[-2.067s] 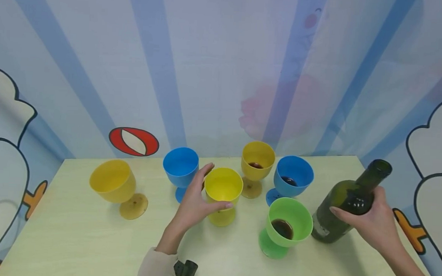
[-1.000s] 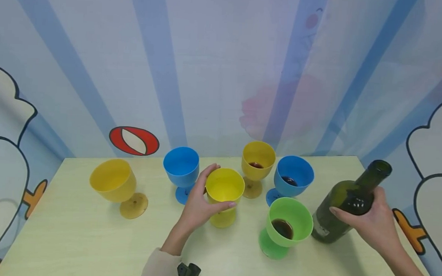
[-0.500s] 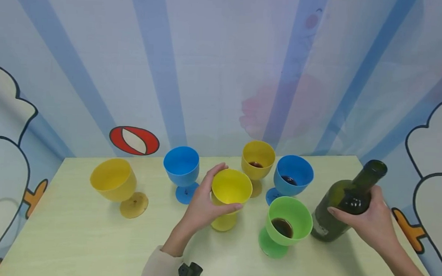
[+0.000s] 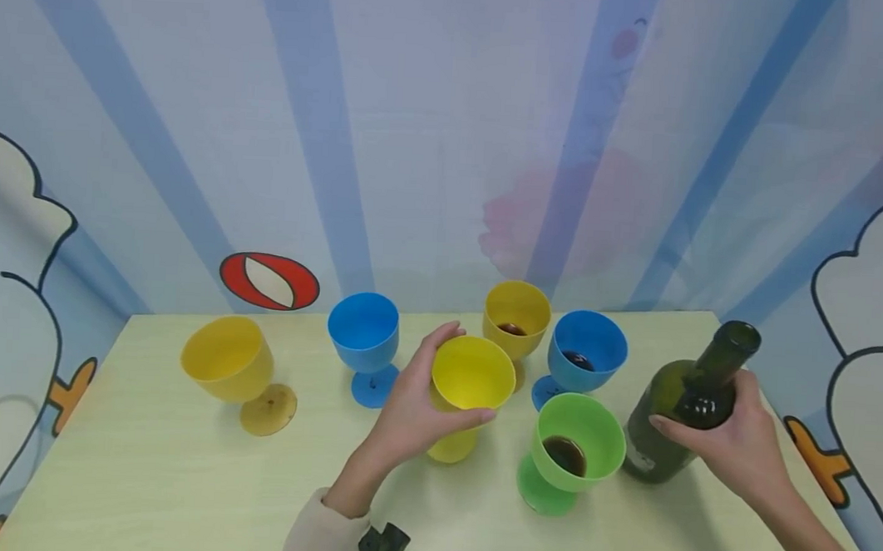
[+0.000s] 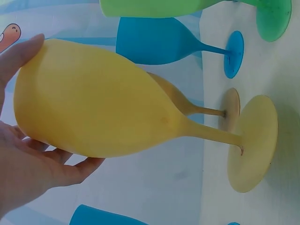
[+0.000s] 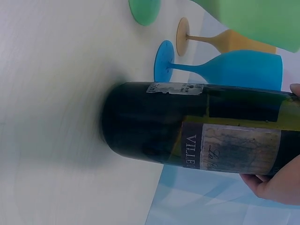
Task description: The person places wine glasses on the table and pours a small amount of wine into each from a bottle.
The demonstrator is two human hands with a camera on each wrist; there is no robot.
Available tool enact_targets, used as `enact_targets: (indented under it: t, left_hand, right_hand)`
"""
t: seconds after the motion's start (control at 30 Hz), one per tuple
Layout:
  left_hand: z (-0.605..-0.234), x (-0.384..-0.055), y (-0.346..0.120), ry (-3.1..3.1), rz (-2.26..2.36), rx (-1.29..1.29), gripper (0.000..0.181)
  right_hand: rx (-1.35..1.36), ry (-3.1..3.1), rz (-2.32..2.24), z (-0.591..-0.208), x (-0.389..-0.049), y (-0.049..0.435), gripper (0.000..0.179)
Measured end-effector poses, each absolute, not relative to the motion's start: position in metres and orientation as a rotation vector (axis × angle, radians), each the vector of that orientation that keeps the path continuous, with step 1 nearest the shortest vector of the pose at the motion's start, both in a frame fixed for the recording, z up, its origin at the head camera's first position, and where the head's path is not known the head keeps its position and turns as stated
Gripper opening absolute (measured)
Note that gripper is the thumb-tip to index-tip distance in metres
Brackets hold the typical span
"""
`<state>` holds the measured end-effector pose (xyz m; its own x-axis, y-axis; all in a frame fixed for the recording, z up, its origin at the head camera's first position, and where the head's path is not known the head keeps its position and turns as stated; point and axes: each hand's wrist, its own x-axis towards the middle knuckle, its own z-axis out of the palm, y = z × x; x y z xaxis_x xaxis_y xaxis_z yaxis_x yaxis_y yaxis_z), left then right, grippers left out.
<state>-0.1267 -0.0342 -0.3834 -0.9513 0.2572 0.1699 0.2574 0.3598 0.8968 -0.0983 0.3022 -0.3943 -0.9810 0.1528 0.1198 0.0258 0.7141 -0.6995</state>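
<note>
My left hand (image 4: 423, 403) grips the bowl of a bright yellow goblet (image 4: 474, 377), thumb in front and fingers around the far side. In the left wrist view the same goblet (image 5: 93, 103) shows its stem and round foot, which is close over the table. No liquid shows inside it. My right hand (image 4: 736, 445) holds a dark green wine bottle (image 4: 677, 421) around its upper body, below the neck. The right wrist view shows the bottle's paper label (image 6: 239, 147) and its base at the tabletop. A green goblet (image 4: 578, 441) with dark liquid stands between the two hands.
Behind the held goblet stand a darker yellow goblet (image 4: 516, 313) and a blue goblet (image 4: 587, 350), both with dark liquid. Farther left are another blue goblet (image 4: 363, 334) and a yellow one (image 4: 227, 360). A printed backdrop (image 4: 433, 142) rises behind the pale table (image 4: 175, 495).
My left hand has moved right with the bright yellow goblet, bringing it nearer the green one and over part of the rear yellow goblet. The bottle's neck has shifted slightly left with my right hand.
</note>
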Motion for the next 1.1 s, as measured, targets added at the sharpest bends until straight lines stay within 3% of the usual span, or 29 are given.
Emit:
enact_targets:
  t: [0.67, 1.1]
  left_hand:
    - [-0.378, -0.125, -0.033, -2.613, -1.725, -0.482, 0.089]
    - [-0.361, -0.125, -0.028, -2.642, -1.676, -0.547, 0.089]
  right_hand:
    - [-0.026, -2.823, 0.974, -0.370, -0.100, 0.304, 0.090]
    - [0.237, -2.720, 0.771, -0.339, -0.103, 0.300, 0.089]
